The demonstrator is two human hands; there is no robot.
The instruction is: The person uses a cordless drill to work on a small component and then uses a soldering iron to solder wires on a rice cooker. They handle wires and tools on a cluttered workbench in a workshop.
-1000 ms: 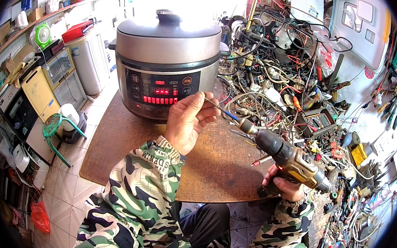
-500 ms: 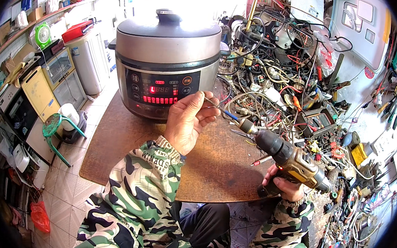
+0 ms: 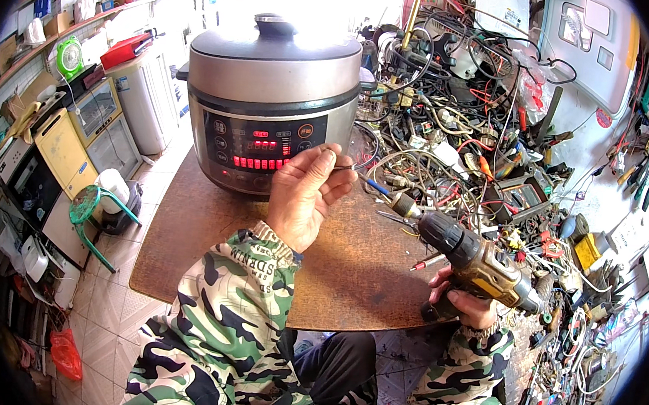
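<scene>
My right hand point(image 3: 471, 306) grips the handle of a cordless drill point(image 3: 481, 267), whose body points up and to the left. A thin bit with a blue shaft point(image 3: 374, 185) sticks out of its chuck. Just left of the bit's tip, my left hand point(image 3: 303, 199) has thumb and fingers pinched together; what they hold is too small and hidden to name. Behind that hand stands an electric pressure cooker point(image 3: 274, 71) with a dark lid, silver upper body and lit red display point(image 3: 261, 148). It rests on the brown tabletop point(image 3: 204, 254), lid on.
A dense heap of cables, tools and parts point(image 3: 454, 129) covers the right side. A red-and-silver pen-like tool point(image 3: 429, 262) lies near the drill. On the left are a green stool point(image 3: 86, 205), old appliances point(image 3: 74, 154) and a red bag point(image 3: 66, 353) on the tiled floor.
My left fingertips have shifted slightly left and down, tightening their pinch beside the bit. The cooker's display shows different lit segments. My right hand and the drill have hardly moved.
</scene>
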